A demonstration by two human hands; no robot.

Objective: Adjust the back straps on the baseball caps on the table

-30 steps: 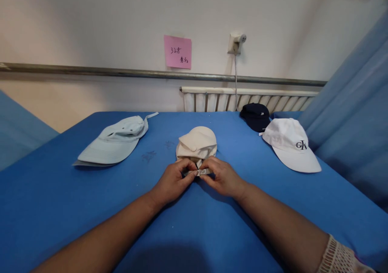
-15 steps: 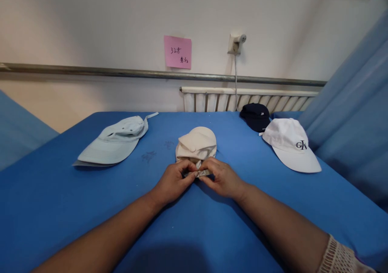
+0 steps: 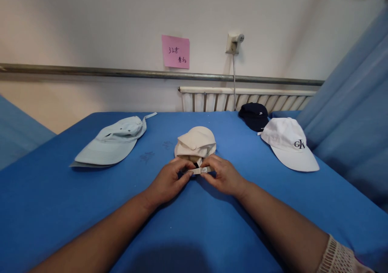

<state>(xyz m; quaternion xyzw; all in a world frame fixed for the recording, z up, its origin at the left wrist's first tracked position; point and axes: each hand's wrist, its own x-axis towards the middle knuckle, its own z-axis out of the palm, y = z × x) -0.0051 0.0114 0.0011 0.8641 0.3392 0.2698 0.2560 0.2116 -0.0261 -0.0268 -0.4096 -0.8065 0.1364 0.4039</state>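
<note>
A beige baseball cap (image 3: 196, 140) lies in the middle of the blue surface, its back opening facing me. Across that opening runs a narrow strap (image 3: 197, 171) with a small logo on its right part. My left hand (image 3: 170, 180) pinches the strap's left side between thumb and fingers. On the other side, my right hand (image 3: 223, 176) grips the strap near the logo. The fingertips of the two hands are a little apart, with a stretch of strap showing between them. My fingers partly hide the cap's lower edge.
A pale blue cap (image 3: 113, 141) lies at the left. Toward the right are a navy cap (image 3: 254, 116) and a white cap (image 3: 287, 143) with black letters. Behind the blue-covered table (image 3: 182, 232) stand a radiator (image 3: 209, 100) and a wall rail (image 3: 121, 73). Blue curtains (image 3: 354, 99) hang at the right.
My left hand has slid slightly left along the strap, so more of it shows between my hands. My right hand keeps its hold. The view has shifted a little.
</note>
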